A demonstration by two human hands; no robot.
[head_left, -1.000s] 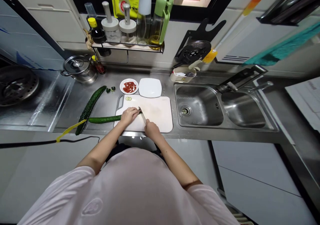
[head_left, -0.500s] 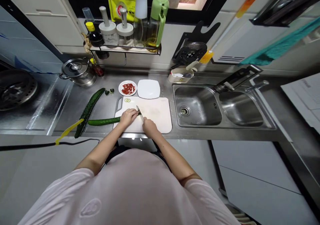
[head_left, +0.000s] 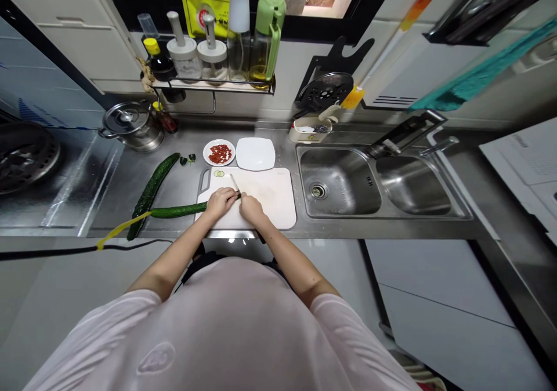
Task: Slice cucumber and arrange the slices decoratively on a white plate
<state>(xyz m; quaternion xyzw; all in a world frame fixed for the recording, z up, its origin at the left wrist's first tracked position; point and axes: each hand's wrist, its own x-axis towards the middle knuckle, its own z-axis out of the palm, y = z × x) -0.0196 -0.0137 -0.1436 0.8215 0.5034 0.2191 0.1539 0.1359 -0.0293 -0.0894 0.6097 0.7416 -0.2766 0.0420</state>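
My left hand (head_left: 221,203) is closed over the right end of a long green cucumber (head_left: 176,210), which lies partly on the white cutting board (head_left: 274,199). My right hand (head_left: 251,209) grips a knife (head_left: 235,183); its blade points away from me, across the cucumber's end by my left fingers. The handle is hidden in my fist. A few pale cucumber slices (head_left: 219,173) lie at the board's upper left. Behind the board are a plate of chopped red pieces (head_left: 220,153) and a white square plate (head_left: 255,154).
Left of the board lies a second cucumber (head_left: 153,191), with small dark green end pieces (head_left: 187,159) nearby. A lidded pot (head_left: 133,126) stands at the back left. To the right is a double sink (head_left: 342,182). A rack (head_left: 217,84) of bottles and jars hangs above.
My right hand and the knife have shifted left, closer to my left hand, and the blade has moved over the cucumber's end. The whole view has shifted slightly.
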